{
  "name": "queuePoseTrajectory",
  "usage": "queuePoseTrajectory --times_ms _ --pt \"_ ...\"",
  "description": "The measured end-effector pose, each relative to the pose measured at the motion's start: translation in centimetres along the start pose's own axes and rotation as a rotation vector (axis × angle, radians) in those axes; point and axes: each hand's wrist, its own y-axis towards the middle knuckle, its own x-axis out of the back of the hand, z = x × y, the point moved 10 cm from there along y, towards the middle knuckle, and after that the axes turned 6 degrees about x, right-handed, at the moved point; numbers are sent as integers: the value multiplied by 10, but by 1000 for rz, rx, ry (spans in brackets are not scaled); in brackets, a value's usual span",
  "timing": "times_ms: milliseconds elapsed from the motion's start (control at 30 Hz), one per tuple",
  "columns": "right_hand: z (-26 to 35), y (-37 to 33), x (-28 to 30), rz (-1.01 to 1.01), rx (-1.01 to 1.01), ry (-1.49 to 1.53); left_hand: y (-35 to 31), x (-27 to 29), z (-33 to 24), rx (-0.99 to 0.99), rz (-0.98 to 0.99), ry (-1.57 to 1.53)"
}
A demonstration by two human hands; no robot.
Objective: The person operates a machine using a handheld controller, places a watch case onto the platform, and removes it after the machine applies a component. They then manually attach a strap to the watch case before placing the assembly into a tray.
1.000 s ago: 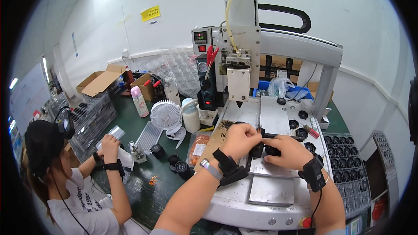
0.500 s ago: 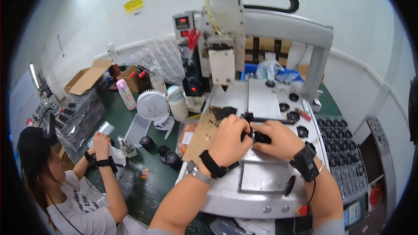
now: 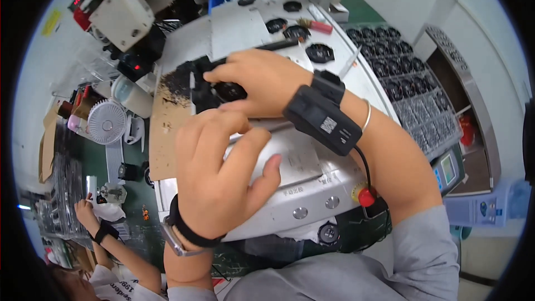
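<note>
My right hand (image 3: pixel 264 81) reaches across the white machine bed, thumb and fingers around a black round part (image 3: pixel 229 91). That part sits at a black fixture (image 3: pixel 202 86) with a small pale metal piece on it. Nearer to me, my left hand (image 3: pixel 220 173) hovers over the front of the bed, fingers bent but apart, with nothing visible in it. Beneath it lies a flat metal plate (image 3: pixel 295 159). More black round parts (image 3: pixel 319 53) rest on the bed's right side, near a red-handled tool (image 3: pixel 320 26).
Clear trays of black round parts (image 3: pixel 393 58) stand at the right. A red stop button (image 3: pixel 366 197) is on the machine's front. The machine head (image 3: pixel 121 19) hangs at upper left, above a bottle (image 3: pixel 132 97) and fan (image 3: pixel 107 122). A co-worker's hand (image 3: pixel 86 214) works at lower left.
My view has swung right and closer to the bed. My left hand has come off the fixture and drawn back toward me, its fingers opening. My right hand stays at the black round part.
</note>
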Motion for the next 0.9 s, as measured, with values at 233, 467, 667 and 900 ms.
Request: queuePoseTrajectory --times_ms 233,467,667,900 --pt "-1 -6 -7 -6 10 0 -62 -27 -109 -331 463 -367" --pt "-2 -5 -8 -3 37 -8 -157 -144 -142 -329 852 -193" --pt "1 -9 -9 -34 121 -68 -173 -177 -149 -235 909 -254" --pt "10 -13 0 14 83 -51 -152 -134 -155 -312 633 -299"
